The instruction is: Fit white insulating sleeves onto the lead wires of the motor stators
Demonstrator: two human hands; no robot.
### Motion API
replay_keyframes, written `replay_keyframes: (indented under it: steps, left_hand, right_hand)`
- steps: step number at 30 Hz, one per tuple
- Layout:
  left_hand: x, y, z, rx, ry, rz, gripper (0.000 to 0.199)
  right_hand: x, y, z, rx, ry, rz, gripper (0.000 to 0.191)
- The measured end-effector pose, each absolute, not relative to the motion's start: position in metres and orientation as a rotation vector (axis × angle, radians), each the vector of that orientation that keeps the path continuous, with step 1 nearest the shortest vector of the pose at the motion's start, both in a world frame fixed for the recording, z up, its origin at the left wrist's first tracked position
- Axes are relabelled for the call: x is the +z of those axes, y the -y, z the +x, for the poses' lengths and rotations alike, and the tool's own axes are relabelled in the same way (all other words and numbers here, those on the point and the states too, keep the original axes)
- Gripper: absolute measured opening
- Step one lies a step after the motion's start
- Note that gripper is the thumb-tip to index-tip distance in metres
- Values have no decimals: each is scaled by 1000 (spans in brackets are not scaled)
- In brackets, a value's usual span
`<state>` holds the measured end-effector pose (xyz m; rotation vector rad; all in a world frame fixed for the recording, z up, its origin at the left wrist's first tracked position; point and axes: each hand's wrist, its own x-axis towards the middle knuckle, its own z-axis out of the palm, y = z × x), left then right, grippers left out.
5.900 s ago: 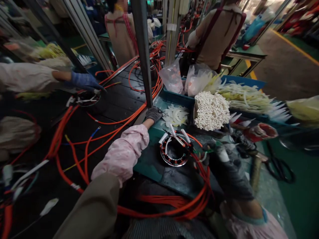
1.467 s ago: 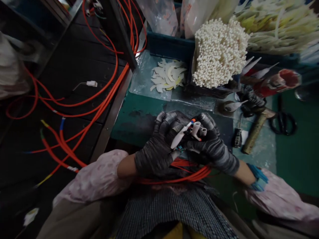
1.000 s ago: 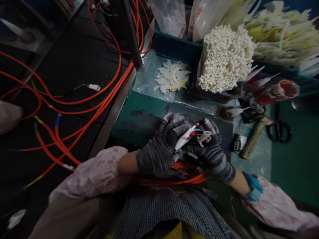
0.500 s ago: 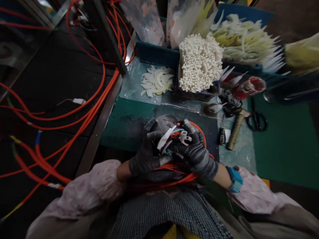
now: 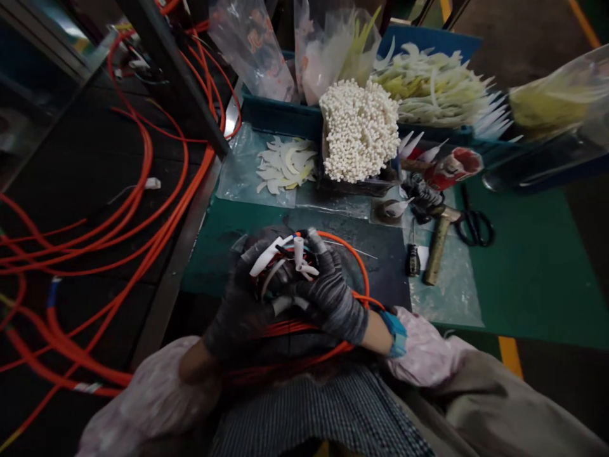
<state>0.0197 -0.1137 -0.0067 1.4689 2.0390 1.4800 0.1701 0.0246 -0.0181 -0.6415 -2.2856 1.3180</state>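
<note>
My left hand (image 5: 240, 308), in a dark grey glove with bare fingertips, is closed around the left side of a round dark part (image 5: 280, 276) with wires coming out of its top. The right side of this part is gripped by my right hand (image 5: 335, 292), gloved alike. Between my hands a flat white sleeve (image 5: 266, 256) and a short white tube (image 5: 299, 252) stick up among the wires. An orange cable (image 5: 364, 263) loops out behind my right hand, and more of it lies coiled below. The underside of the part is hidden.
A hammer (image 5: 436, 254), a screwdriver (image 5: 413, 259) and black scissors (image 5: 476, 227) lie on the right of the green bench. Behind stand a box of thin white tubes (image 5: 359, 130) and loose white strips (image 5: 288, 166). Orange cables (image 5: 183, 197) hang left, near a metal post (image 5: 178, 70).
Both hands, still on the round part, have shifted left in view, and the part has turned so the white tube now points up. The whole view has shifted as well.
</note>
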Motion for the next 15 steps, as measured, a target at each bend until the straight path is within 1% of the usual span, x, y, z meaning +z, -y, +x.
replay_keyframes:
  steps: [1, 2, 3, 4, 5, 6, 7, 8, 9, 10, 11, 15]
  left_hand:
    - [-6, 114, 20, 1497, -2030, 1477, 83]
    - [-5, 115, 22, 1511, -2019, 1484, 82]
    - [-6, 115, 24, 1518, -2011, 1487, 82]
    - [-6, 114, 27, 1524, -2006, 1484, 83]
    - [-7, 115, 31, 1531, -2006, 1470, 84]
    - [-9, 116, 36, 1537, -2015, 1438, 87]
    - [-11, 117, 40, 1546, -2027, 1390, 88]
    - [-13, 119, 44, 1550, -2034, 1337, 90]
    - [-14, 121, 48, 1549, -2041, 1286, 90]
    - [-16, 123, 51, 1540, -2053, 1248, 89]
    - [-17, 125, 54, 1523, -2077, 1227, 88]
    - [-20, 129, 62, 1450, -2220, 1213, 93]
  right_hand:
    - [-13, -27, 176, 1308, 2303, -595, 100]
    - [-5, -34, 186, 1285, 2341, -524, 87]
    - [3, -45, 201, 1241, 2395, -450, 72]
    - [12, -61, 220, 1206, 2401, -411, 52]
    - [19, -81, 243, 1059, 2468, -398, 36]
    - [22, -103, 266, 856, 2485, -510, 33]
    - [22, -126, 289, 622, 2434, -683, 40]
    - [17, -148, 309, 443, 2417, -796, 54]
    - [8, -168, 326, 359, 2468, -907, 65]
    - [-3, -183, 339, 287, 2489, -964, 68]
    - [-15, -193, 348, 212, 2521, -937, 68]
    - [-50, -197, 350, 224, 2592, -925, 54]
